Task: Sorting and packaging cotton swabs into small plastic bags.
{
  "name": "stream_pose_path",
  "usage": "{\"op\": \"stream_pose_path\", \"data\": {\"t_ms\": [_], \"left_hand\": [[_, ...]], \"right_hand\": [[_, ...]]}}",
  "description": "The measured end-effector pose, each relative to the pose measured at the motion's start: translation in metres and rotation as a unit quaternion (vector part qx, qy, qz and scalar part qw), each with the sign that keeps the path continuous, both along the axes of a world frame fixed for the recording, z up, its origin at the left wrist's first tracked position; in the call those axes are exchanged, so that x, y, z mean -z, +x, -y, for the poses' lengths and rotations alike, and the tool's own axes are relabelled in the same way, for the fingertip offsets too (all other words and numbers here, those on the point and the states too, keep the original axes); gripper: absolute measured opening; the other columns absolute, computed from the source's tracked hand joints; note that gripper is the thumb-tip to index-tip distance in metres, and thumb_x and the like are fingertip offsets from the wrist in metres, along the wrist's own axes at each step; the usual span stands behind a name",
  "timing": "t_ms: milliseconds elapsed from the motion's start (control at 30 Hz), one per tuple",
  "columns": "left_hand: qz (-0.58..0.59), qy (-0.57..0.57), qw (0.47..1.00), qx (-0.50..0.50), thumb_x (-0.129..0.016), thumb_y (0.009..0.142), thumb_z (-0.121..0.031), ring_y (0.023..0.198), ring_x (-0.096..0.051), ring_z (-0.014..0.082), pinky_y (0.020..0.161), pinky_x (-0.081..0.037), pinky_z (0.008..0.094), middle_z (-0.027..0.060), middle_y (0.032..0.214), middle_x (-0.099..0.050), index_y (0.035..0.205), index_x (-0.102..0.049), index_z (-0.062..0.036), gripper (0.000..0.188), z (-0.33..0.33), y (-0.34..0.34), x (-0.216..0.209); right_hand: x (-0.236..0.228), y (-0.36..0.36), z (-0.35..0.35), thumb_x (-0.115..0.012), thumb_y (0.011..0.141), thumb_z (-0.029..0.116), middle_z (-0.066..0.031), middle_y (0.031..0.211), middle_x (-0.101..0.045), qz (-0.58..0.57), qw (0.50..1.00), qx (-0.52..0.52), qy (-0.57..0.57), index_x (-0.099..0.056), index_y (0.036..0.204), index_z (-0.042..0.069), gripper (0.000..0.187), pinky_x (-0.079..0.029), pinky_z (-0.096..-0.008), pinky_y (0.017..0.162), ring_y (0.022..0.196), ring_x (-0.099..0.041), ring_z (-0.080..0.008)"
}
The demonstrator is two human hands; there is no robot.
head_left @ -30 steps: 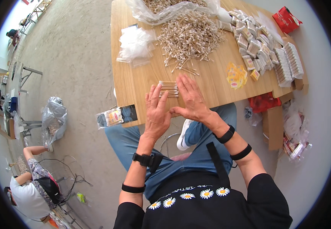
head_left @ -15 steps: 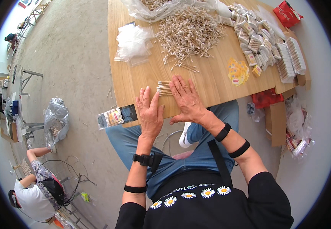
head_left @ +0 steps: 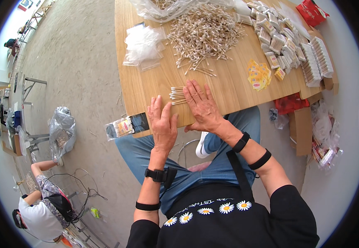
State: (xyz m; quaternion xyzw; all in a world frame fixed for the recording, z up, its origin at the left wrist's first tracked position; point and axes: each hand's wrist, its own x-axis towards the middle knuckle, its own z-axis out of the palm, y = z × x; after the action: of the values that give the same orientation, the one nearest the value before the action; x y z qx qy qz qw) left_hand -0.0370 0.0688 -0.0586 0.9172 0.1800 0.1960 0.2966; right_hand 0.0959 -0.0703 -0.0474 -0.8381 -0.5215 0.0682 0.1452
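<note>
A small row of cotton swabs [head_left: 176, 93] lies on the wooden table in front of me. My right hand [head_left: 205, 108] is laid flat across the row's right end, fingers stretched out, hiding that end. Flat on the table to the left is my left hand [head_left: 163, 122], its fingers straight and its index fingertip close to the nearest swab. That swab sits slightly apart from the others, on my side. Neither hand grips anything. Beyond the row spreads a big heap of loose cotton swabs [head_left: 206, 35].
Clear plastic bags [head_left: 144, 46] lie at the table's left. Yellow cards [head_left: 259, 75] and many packed swab bundles [head_left: 276, 43] are at the right. A swab packet [head_left: 123, 127] sits by the near left corner. A co-worker [head_left: 43, 215] works at the lower left.
The nearest swab now lies a little apart from the row. My left fingertips have shifted slightly toward me, while my right hand stays in nearly the same place.
</note>
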Motion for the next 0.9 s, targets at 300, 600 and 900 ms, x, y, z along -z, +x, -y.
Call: {"op": "stream_pose_path", "data": {"t_ms": [300,600,900], "left_hand": [[-0.007,0.034,0.999,-0.015,-0.068,0.088,-0.007,0.146,-0.032,0.0393,0.122,-0.021,0.0489,0.0224,0.151,-0.043,0.127,-0.064,-0.002,0.039,-0.006,0.013,-0.001],[0.023,0.012,0.999,-0.029,-0.066,0.09,-0.008,0.146,-0.033,0.0386,0.122,-0.018,0.0509,0.0217,0.15,-0.046,0.127,-0.064,-0.0021,0.037,-0.01,0.022,-0.001],[0.008,0.002,1.0,-0.022,-0.064,0.093,-0.01,0.147,-0.031,0.0377,0.122,-0.016,0.0517,0.0206,0.151,-0.044,0.125,-0.066,-0.0047,0.033,-0.009,0.022,0.001]], "right_hand": [[0.001,0.0,-0.001,-0.089,0.048,0.061,-0.0216,0.164,-0.018,0.0,1.0,0.001,-0.007,-0.021,0.156,-0.003,0.143,-0.009,-0.0568,0.124,0.154,-0.013,-0.0367],[0.002,-0.001,-0.001,-0.088,0.049,0.063,-0.0212,0.164,-0.018,0.001,1.0,0.003,-0.004,-0.02,0.156,-0.003,0.144,-0.008,-0.0565,0.124,0.154,-0.012,-0.0366],[0.002,0.0,0.0,-0.088,0.049,0.063,-0.0214,0.164,-0.018,0.004,1.0,0.005,-0.009,-0.021,0.156,-0.003,0.142,-0.008,-0.0564,0.124,0.155,-0.012,-0.0364]]}}
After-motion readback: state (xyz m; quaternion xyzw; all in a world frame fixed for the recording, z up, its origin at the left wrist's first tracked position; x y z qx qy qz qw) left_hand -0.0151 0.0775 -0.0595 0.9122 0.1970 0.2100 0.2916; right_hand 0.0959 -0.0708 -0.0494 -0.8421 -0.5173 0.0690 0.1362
